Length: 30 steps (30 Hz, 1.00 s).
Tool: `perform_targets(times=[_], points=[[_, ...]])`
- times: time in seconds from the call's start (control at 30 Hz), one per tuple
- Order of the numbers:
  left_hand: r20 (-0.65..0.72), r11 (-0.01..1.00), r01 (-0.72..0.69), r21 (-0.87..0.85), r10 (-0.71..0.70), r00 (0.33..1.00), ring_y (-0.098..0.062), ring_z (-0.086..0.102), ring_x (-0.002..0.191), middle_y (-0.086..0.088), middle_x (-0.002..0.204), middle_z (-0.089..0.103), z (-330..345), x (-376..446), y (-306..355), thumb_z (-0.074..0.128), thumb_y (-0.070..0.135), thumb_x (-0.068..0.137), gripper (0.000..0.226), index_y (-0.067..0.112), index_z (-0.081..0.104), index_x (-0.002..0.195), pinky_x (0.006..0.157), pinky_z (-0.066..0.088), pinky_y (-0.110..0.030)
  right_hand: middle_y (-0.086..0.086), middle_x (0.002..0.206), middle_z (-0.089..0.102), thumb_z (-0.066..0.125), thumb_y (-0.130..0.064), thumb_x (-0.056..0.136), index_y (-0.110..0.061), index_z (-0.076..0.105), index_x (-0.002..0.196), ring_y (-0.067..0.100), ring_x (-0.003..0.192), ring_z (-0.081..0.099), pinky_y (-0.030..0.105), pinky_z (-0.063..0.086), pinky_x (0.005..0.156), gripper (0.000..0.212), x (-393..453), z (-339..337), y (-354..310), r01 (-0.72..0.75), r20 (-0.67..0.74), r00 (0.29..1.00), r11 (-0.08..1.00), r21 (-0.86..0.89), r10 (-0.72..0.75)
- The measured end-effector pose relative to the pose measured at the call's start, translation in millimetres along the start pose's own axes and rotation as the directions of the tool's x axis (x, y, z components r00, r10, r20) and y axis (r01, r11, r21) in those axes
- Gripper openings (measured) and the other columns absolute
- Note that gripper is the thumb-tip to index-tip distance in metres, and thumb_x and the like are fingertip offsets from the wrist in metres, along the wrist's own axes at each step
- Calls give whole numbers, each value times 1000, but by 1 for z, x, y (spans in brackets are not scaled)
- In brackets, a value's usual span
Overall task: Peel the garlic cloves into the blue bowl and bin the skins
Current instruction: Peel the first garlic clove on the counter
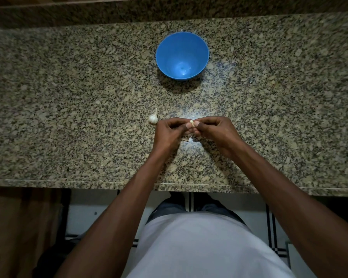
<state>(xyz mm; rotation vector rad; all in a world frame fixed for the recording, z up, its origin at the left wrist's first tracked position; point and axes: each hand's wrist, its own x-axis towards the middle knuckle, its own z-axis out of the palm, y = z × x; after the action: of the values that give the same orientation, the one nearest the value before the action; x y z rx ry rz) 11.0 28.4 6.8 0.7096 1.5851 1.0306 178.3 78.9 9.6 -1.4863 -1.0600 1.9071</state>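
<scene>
A garlic clove (191, 123) is held above the granite counter (68, 97), pinched between the fingertips of both hands. The left hand (170, 133) is curled, with thumb and fingers closed on the clove from the left. The right hand (215, 131) is curled likewise and grips the clove from the right. A garlic bulb (153, 118) is seen lying on the counter just beside the left hand. A scrap of skin (185, 139) is seen on the counter below the hands. The blue bowl (182, 56) is placed upright farther back, well apart from the hands; whether it contains a peeled clove cannot be determined.
</scene>
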Motion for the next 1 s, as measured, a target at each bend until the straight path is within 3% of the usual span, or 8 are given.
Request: perform_targets(times=[0.2, 0.33, 0.43, 0.57, 0.83, 1.0], points=[[3, 1000, 15, 12, -15, 1000, -22, 77, 87, -11, 96, 79, -5, 7, -2, 81, 9, 87, 18, 3, 78, 104, 83, 64, -38, 17, 104, 79, 74, -6, 93, 3, 75, 113, 30, 102, 77, 29, 63, 86, 22, 4, -3, -5, -18, 60, 998, 1000, -3, 18], [-36, 998, -8, 64, 10, 999, -16, 77, 89, -5, 96, 80, -1, 3, -3, 85, 22, 86, 27, 6, 78, 107, 77, 64, -33, 3, 98, 81, 85, -25, 87, -10, 80, 104, 19, 90, 79, 30, 64, 78, 24, 4, -4, -4, 157, 74, 987, 956, -248, -143], [-11, 1000, -10, 7, 10, 1000, -20, 78, 86, -9, 96, 80, -1, 2, -3, 85, 17, 85, 28, 1, 77, 107, 78, 63, -32, -1, 93, 81, 85, -23, 86, -12, 81, 101, 15, 85, 78, 30, 64, 77, 19, 6, -6, -5, 207, 37, 978, 916, -343, -207], [24, 998, 34, -51, -33, 999, -20, 76, 86, -12, 98, 79, -5, 5, -2, 83, 11, 85, 26, -2, 76, 107, 81, 62, -33, 8, 91, 81, 82, -14, 88, -6, 80, 105, 32, 88, 77, 39, 64, 80, 18, 10, -8, -5, 158, 59, 987, 945, -285, -147], [101, 995, 71, -75, -63, 993, -19, 75, 82, -12, 94, 79, -10, 6, 0, 81, 8, 87, 19, 2, 76, 104, 81, 63, -31, 16, 90, 79, 80, -6, 89, 1, 76, 109, 22, 77, 76, 27, 61, 69, 21, 12, -8, -6, 103, 98, 992, 976, -193, -85], [98, 999, 50, 17, -51, 994, -12, 74, 82, -8, 95, 78, -9, 11, 1, 81, 17, 89, 24, 2, 76, 107, 79, 60, -28, 16, 94, 79, 82, -8, 88, 0, 76, 109, 29, 82, 76, 40, 65, 79, 23, 11, -4, -4, 105, 51, 994, 980, -168, -98]])
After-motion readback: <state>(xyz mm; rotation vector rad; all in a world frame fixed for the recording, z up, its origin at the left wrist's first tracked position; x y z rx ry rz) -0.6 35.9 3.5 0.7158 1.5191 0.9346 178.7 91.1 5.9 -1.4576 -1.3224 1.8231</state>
